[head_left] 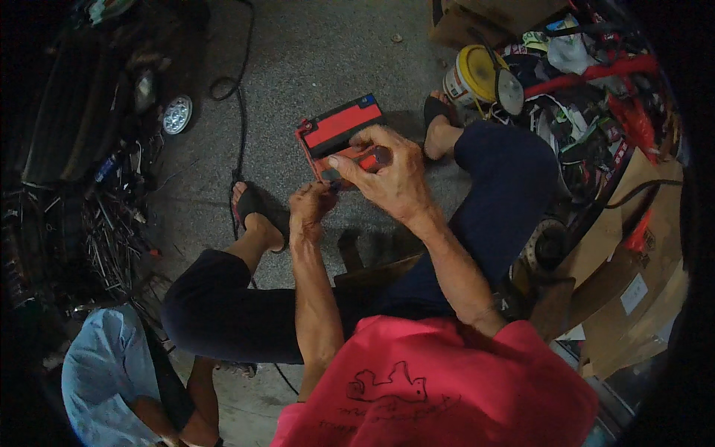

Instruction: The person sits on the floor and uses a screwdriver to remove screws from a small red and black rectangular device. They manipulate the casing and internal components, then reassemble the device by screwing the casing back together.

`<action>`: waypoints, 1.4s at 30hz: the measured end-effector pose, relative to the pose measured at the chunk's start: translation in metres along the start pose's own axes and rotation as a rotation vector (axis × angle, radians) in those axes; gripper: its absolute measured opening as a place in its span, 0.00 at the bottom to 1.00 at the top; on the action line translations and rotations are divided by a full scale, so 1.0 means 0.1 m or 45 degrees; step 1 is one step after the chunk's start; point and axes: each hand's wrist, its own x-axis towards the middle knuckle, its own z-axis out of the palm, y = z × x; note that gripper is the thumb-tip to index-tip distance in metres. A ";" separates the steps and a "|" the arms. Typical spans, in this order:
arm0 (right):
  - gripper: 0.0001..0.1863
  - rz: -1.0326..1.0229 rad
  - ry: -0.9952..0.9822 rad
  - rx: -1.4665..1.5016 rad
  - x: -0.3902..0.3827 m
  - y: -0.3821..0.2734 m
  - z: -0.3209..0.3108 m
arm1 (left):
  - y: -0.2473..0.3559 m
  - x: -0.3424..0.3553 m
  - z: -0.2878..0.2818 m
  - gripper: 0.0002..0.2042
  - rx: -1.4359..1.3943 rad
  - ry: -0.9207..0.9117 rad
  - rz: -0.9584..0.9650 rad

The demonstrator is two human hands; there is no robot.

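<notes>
Red-and-black box: there it is, over the floor, between our left sandal and right sandal; whether it rests flat, we can't tell.
Right grip: closed around the handle of a tool, which points toward the box's near left corner.
Left grip: right at that corner, fingers curled; whether they pinch anything, we can't tell.
Tool tip: too small and dark to make out, so we'd want a clear look before pressing.
Pressure: light and in line with the handle, we'd say; a slip could run straight into our left fingers.
Box edge: worth bracing against any turning force.
Black cable: lying left of the box, well apart from the work.
</notes>
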 end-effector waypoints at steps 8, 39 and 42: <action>0.13 -0.217 -0.101 -0.010 0.18 -0.23 0.04 | 0.03 0.05 -0.08 0.04 0.117 0.029 0.009; 0.08 -0.263 -0.347 -0.039 0.09 -0.08 0.00 | -0.08 0.05 0.04 0.06 0.280 0.263 0.051; 0.08 -0.241 -0.364 -0.062 0.09 -0.11 -0.02 | -0.06 0.03 0.05 0.06 0.282 0.241 0.069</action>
